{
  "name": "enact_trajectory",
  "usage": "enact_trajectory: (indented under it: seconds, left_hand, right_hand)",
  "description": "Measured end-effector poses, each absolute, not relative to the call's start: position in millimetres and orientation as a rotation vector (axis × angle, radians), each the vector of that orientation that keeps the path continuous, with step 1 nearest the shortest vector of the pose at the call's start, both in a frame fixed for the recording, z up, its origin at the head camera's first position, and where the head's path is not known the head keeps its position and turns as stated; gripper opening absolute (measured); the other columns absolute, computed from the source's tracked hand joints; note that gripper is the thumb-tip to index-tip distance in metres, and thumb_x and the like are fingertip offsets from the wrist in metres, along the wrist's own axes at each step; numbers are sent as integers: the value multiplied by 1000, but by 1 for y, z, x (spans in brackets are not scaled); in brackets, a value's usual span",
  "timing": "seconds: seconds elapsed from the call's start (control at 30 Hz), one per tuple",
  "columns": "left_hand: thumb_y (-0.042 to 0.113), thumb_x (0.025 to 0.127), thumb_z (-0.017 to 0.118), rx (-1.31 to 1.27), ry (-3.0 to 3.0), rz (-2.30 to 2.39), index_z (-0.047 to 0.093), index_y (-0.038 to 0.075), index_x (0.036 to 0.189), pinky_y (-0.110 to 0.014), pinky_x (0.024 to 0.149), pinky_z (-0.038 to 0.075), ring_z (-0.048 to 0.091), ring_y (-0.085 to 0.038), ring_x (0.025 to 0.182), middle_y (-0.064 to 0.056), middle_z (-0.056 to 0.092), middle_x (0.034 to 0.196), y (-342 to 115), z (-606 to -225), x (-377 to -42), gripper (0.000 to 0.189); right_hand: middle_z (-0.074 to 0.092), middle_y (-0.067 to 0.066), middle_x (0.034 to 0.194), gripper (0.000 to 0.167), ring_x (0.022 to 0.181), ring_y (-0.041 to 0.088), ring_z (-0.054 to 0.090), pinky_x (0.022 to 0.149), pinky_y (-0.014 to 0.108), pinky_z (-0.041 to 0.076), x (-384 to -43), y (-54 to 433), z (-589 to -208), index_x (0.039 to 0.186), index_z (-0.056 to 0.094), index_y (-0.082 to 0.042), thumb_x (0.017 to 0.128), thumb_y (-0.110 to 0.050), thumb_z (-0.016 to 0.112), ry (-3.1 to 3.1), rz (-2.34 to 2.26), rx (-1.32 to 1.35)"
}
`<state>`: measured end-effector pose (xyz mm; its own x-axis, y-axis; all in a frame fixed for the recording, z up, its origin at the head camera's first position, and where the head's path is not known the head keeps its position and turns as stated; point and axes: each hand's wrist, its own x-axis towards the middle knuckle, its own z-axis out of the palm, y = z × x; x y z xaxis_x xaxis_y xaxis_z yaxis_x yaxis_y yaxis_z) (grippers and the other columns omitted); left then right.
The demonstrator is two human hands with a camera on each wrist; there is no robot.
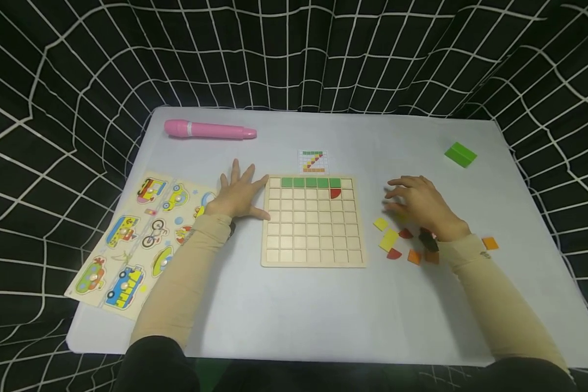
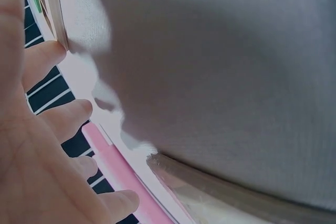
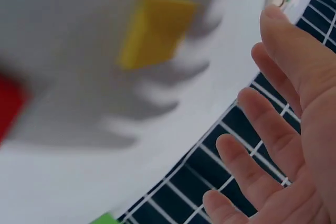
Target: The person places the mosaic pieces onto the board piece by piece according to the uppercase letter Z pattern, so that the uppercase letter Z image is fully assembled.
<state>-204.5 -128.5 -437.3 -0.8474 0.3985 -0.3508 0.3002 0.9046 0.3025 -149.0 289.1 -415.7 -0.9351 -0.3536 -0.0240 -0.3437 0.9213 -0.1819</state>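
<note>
A wooden grid board (image 1: 312, 228) lies mid-table, with several green squares (image 1: 311, 183) along its top row and a red quarter-round piece (image 1: 335, 193) one row below. Fingers spread, my left hand (image 1: 238, 197) rests at the board's left edge, where thumb and index finger touch it. My right hand (image 1: 421, 206) hovers to the right of the board over loose pieces, fingers loosely bent and holding nothing. In the right wrist view a yellow piece (image 3: 157, 32) and a red piece (image 3: 9, 106) lie on the table, apart from the fingers. The wrist hides some pieces.
A small pattern card (image 1: 313, 162) lies behind the board. Green pieces (image 1: 461, 154) sit at the back right, an orange square (image 1: 490, 243) right of the right wrist. A pink microphone-shaped object (image 1: 215, 130) is at the back left. A vehicle puzzle board (image 1: 144, 218) lies partly under the left forearm.
</note>
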Motion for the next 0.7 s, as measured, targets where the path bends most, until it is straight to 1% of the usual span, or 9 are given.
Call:
enact_trajectory:
  seconds: [0.2,0.3,0.4,0.53,0.6,0.7]
  left_hand:
    - [56,77,85,516,2656,343,26,21,165,-78,124,-1,-22,-52,157,-20,2,175,-128,-439,-206,112]
    - [56,77,84,515,2652,356,26,21,165,-78,124,-3,-22,-52,157,-20,1,175,-129,-441,-206,112]
    - [55,78,84,504,2644,372,25,21,165,-78,124,-4,-24,-52,156,-20,-1,175,-131,-442,-205,111]
    - [55,77,85,499,2643,384,26,21,165,-78,124,-4,-24,-52,156,-20,-1,175,-132,-441,-203,111]
    - [56,77,84,507,2646,384,26,21,165,-77,124,-3,-24,-52,156,-20,0,175,-131,-441,-203,111]
    - [56,77,84,518,2644,385,26,21,165,-77,124,-3,-24,-52,156,-20,0,175,-129,-441,-203,111]
  right_hand:
    - [64,24,140,31,137,46,51,119,69,33,-134,306,-418,109,79,-1,87,-23,83,3014,-239,-472]
    - [64,25,140,35,134,46,54,117,67,39,-130,309,-420,106,79,1,85,-27,84,3022,-203,-435]
    - [66,26,138,39,131,45,57,113,66,43,-128,309,-422,100,80,2,83,-32,86,3037,-154,-412]
    - [67,27,135,40,130,46,59,111,72,42,-127,309,-423,96,81,3,82,-34,86,3032,-115,-379]
    - [67,27,136,40,130,48,58,111,74,40,-126,309,-423,98,81,4,84,-33,85,3011,-114,-346]
    - [64,29,138,38,131,49,57,112,73,39,-124,310,-424,103,79,5,87,-30,81,2968,-129,-289]
